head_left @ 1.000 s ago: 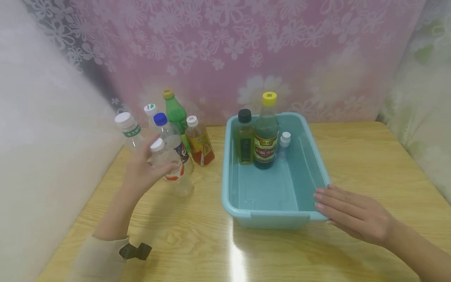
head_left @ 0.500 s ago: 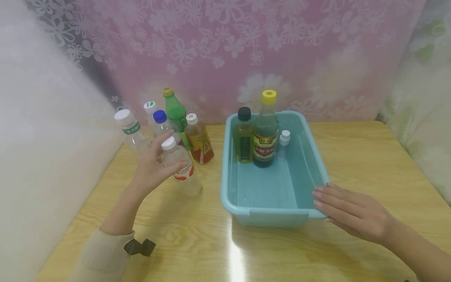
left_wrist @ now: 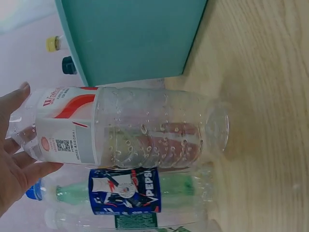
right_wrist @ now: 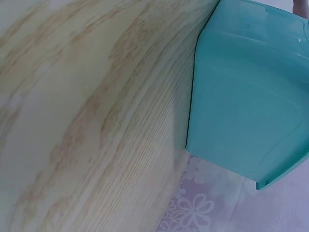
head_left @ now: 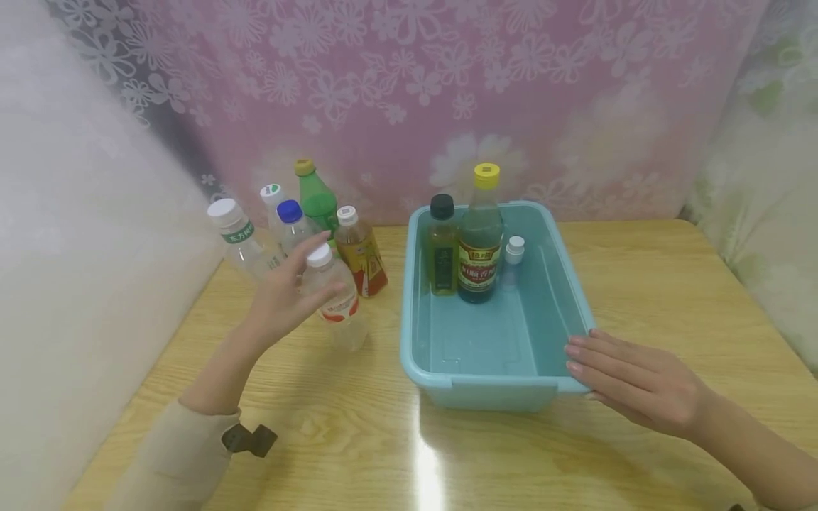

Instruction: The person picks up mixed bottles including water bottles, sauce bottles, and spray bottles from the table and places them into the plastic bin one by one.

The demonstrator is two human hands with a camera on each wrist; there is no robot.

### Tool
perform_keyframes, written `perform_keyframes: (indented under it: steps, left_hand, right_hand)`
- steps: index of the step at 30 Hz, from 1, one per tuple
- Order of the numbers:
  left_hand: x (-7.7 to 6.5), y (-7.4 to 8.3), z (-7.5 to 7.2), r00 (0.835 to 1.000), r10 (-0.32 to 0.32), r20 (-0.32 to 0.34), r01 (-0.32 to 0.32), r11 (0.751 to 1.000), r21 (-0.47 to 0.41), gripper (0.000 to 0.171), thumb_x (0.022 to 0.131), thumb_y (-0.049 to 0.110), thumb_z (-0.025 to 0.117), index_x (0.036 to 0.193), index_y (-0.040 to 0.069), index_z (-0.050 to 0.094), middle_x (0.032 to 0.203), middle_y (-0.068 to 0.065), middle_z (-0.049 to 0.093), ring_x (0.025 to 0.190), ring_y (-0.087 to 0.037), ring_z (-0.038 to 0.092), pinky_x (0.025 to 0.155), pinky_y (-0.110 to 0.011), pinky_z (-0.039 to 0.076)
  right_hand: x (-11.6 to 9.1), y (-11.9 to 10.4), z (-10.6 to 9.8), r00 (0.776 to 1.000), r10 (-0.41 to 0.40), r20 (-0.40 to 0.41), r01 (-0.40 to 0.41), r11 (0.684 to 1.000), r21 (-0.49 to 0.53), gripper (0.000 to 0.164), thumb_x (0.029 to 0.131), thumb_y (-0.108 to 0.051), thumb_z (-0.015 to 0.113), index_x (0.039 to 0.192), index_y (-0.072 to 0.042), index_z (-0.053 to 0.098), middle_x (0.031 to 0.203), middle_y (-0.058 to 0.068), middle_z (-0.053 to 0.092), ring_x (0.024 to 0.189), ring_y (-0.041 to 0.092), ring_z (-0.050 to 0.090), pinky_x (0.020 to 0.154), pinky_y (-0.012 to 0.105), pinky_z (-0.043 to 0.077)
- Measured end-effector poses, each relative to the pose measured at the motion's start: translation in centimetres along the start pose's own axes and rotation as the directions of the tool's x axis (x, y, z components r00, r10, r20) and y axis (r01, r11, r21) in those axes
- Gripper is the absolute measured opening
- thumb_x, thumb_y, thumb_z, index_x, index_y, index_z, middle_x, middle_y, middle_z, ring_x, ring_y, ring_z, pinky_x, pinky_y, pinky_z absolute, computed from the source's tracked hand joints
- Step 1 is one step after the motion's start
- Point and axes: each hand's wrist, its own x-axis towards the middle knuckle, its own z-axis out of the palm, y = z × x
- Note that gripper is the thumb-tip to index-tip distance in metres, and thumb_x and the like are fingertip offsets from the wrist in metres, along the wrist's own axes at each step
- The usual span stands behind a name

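Note:
My left hand (head_left: 284, 298) holds a clear plastic bottle (head_left: 339, 305) with a white cap and a red-and-white label. In the left wrist view, thumb and fingers are around the upper part of this bottle (left_wrist: 145, 128), whose lower half shows bare. It looks slightly tilted in the head view. Beside it stand a blue-capped Pepsi bottle (left_wrist: 125, 191) and an amber drink bottle (head_left: 363, 259). My right hand (head_left: 645, 383) rests with straight fingers over the near right corner of the blue-green tub (head_left: 505, 394); the thumb is mostly hidden.
Left of the tub stand a green bottle (head_left: 317, 202), a white-capped bottle with a green band (head_left: 239, 234) and another white-capped one (head_left: 271, 199). Inside the tub are a black-capped bottle (head_left: 443, 255), a yellow-capped vinegar bottle (head_left: 479, 262) and a small white-capped bottle (head_left: 514, 254).
My left hand has moved right with the clear bottle, away from the white-capped bottle with the green band. The right hand has stayed on the tub's corner.

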Motion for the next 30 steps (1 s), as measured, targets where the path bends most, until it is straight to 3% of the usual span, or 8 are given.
perform_keyframes:
  steps: [9,15,20,23,27,30]
  left_hand:
    - [1.7,1.7,-1.2,0.985,0.174,-0.016,-0.175,0.978,-0.116,0.08,0.076,-0.001,0.076,0.143,0.008,0.034,0.125,-0.019,0.058,0.113,-0.031,0.057,0.088,-0.054,0.051]
    - [2.2,2.9,-2.0,0.981,0.194,0.015,-0.191,0.975,-0.117,0.077,0.077,-0.003,0.075,0.142,0.006,0.035,0.126,-0.015,0.056,0.114,-0.023,0.054,0.092,-0.053,0.049]
    - [3.0,3.9,-2.6,0.945,0.327,-0.019,-0.326,0.934,-0.145,0.078,0.073,-0.01,0.075,0.139,-0.001,0.034,0.125,-0.021,0.057,0.115,-0.018,0.055,0.091,-0.043,0.052]
    - [3.5,4.6,-3.0,0.925,0.378,-0.029,-0.378,0.914,-0.146,0.079,0.073,-0.011,0.074,0.138,-0.003,0.032,0.126,-0.022,0.057,0.117,-0.017,0.054,0.092,-0.044,0.051]
    - [4.0,5.6,-3.8,0.915,0.403,-0.027,-0.403,0.909,-0.103,0.08,0.073,-0.01,0.074,0.14,-0.002,0.03,0.127,-0.02,0.056,0.116,-0.019,0.055,0.091,-0.044,0.051]
    - [4.3,6.1,-4.2,0.916,0.397,-0.05,-0.4,0.913,-0.084,0.081,0.073,-0.01,0.075,0.14,-0.001,0.031,0.125,-0.019,0.058,0.113,-0.017,0.056,0.089,-0.036,0.053]
  right_hand:
    - [-0.2,0.1,-0.1,1.0,-0.001,0.014,0.001,1.0,-0.004,0.024,0.096,-0.008,0.055,0.106,0.011,0.066,0.105,0.024,0.068,0.106,0.031,0.064,0.099,0.039,0.046]
    - [0.0,0.0,0.0,1.0,0.002,0.011,-0.002,1.0,-0.004,0.024,0.096,-0.008,0.055,0.106,0.011,0.066,0.105,0.024,0.068,0.105,0.031,0.064,0.099,0.039,0.047]
    - [0.0,0.1,-0.1,1.0,0.0,0.008,0.0,1.0,-0.002,0.024,0.095,-0.009,0.056,0.105,0.011,0.066,0.104,0.024,0.068,0.104,0.031,0.065,0.099,0.038,0.047]
    - [0.0,0.0,-0.2,1.0,0.0,0.015,0.0,1.0,-0.004,0.025,0.096,-0.009,0.055,0.105,0.011,0.066,0.103,0.023,0.068,0.104,0.03,0.065,0.099,0.038,0.047]
    - [-0.1,0.0,-0.2,1.0,0.002,0.025,-0.002,1.0,-0.004,0.025,0.096,-0.009,0.055,0.106,0.011,0.066,0.104,0.023,0.068,0.105,0.03,0.065,0.099,0.038,0.047]
    - [-0.1,0.0,-0.2,1.0,0.006,0.031,-0.006,1.0,-0.002,0.025,0.096,-0.01,0.055,0.107,0.01,0.066,0.105,0.023,0.068,0.105,0.03,0.064,0.1,0.038,0.046]
